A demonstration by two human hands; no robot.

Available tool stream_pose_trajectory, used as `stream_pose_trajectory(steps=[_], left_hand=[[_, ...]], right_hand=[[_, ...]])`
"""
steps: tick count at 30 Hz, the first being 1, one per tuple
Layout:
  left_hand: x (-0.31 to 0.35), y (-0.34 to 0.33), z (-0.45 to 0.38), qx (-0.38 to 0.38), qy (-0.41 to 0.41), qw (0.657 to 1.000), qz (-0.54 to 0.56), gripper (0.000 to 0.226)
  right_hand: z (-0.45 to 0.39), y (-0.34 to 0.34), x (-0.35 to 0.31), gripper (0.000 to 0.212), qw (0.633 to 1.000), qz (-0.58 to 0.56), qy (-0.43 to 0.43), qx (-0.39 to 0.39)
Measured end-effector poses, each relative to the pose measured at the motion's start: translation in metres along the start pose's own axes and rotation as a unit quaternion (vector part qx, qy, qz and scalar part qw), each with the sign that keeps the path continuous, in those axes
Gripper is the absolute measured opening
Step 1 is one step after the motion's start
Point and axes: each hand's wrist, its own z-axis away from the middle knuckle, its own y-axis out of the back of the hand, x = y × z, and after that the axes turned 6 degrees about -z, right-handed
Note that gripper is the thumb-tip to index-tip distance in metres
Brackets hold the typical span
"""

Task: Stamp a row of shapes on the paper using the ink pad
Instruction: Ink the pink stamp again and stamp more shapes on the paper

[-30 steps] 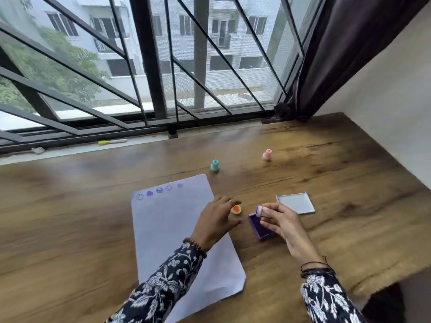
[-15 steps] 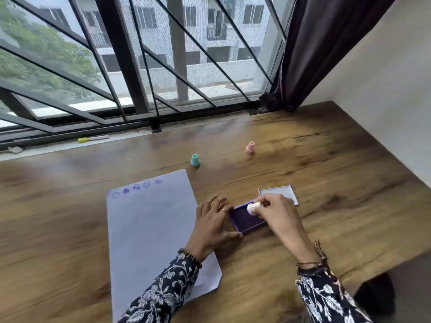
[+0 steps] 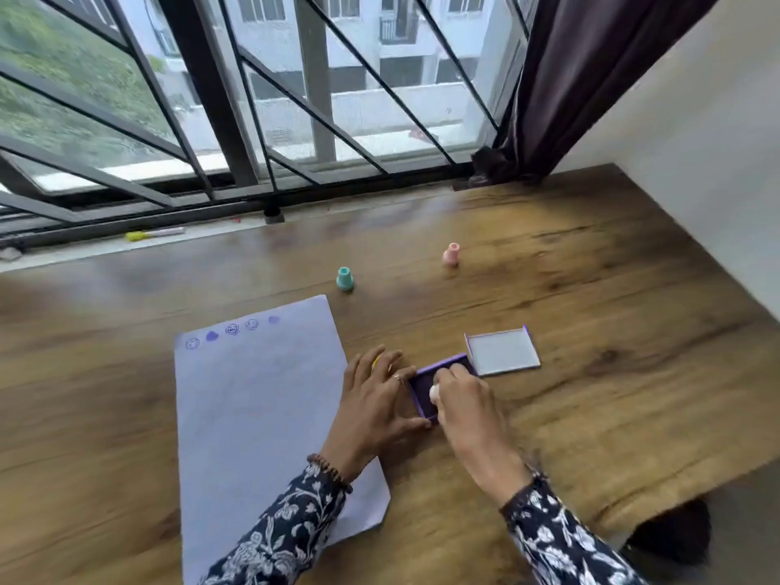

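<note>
1. The purple ink pad (image 3: 426, 394) is lying open on the wooden table (image 3: 591, 394), just beside the right edge of the paper (image 3: 257, 415).
2. A small white stamp (image 3: 434, 392) is being pinched in the curled fingers of the right hand (image 3: 464, 409) and is being held down over the inked surface of the ink pad; whether its face is touching the ink cannot be told.
3. The ink pad is being steadied by the left hand (image 3: 373, 409), whose fingers are lying spread and relaxed against the pad's left side, with the thumb at its near corner.
4. A yellow object (image 3: 376, 361), mostly hidden, is showing under the left hand's fingers, just left of the ink pad.
5. The pad's lid (image 3: 502, 352) is lying inside up, touching or nearly touching the far right corner of the ink pad.
6. A row of five purple prints (image 3: 232, 330) is showing along the paper's far edge, far left of the ink pad.
7. A teal stamp (image 3: 345, 279) is standing beyond the ink pad, past the paper's far right corner.
8. A pink stamp (image 3: 451, 254) is standing farther beyond the ink pad, to the right of the teal one.
9. A yellow-capped marker (image 3: 154, 234) is lying on the window ledge, well apart from the ink pad.
</note>
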Motion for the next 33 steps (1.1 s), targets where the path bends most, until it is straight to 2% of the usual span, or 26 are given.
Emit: stream_pose_trajectory(steps=[2,5,8,11,15,19,21,23,25,27,33], left_hand=[[0.0,-0.001,0.0,0.0,-0.007,1.0,-0.01,0.078],[0.003,0.001,-0.001,-0.014,-0.009,0.999,-0.028,0.079],[0.0,0.005,0.005,-0.037,0.003,0.999,-0.013,0.086],[-0.022,0.018,0.02,0.006,0.034,0.999,0.009,0.085],[-0.085,0.047,0.049,0.096,0.123,0.988,0.006,0.076],[-0.158,0.074,0.074,0.088,0.203,0.975,0.015,0.095],[-0.187,0.082,0.081,0.062,0.229,0.971,0.012,0.113],[-0.207,0.084,0.085,0.032,0.237,0.971,0.018,0.122],[-0.219,0.083,0.086,-0.002,0.239,0.971,0.029,0.124],[-0.225,0.079,0.086,-0.024,0.236,0.97,0.044,0.126],[-0.227,0.073,0.086,-0.009,0.237,0.969,0.06,0.114]], right_hand=[[-0.003,-0.002,-0.004,0.022,0.999,0.035,0.015,-0.012],[-0.009,0.001,-0.002,0.019,0.998,0.045,-0.001,-0.042],[-0.018,0.012,0.003,0.017,0.995,-0.048,-0.072,-0.055],[-0.027,0.02,-0.002,0.015,0.983,-0.127,-0.126,-0.05],[-0.039,0.008,-0.049,0.012,0.933,-0.331,-0.139,-0.023],[-0.065,-0.01,-0.105,0.016,0.914,-0.385,-0.126,-0.03],[-0.083,-0.015,-0.125,0.02,0.926,-0.36,-0.11,-0.025],[-0.099,-0.021,-0.141,0.016,0.946,-0.312,-0.09,-0.022],[-0.112,-0.029,-0.152,0.014,0.962,-0.266,-0.063,-0.03],[-0.122,-0.039,-0.16,0.024,0.978,-0.201,-0.049,-0.031],[-0.13,-0.061,-0.177,0.02,0.997,-0.07,-0.028,0.034]])
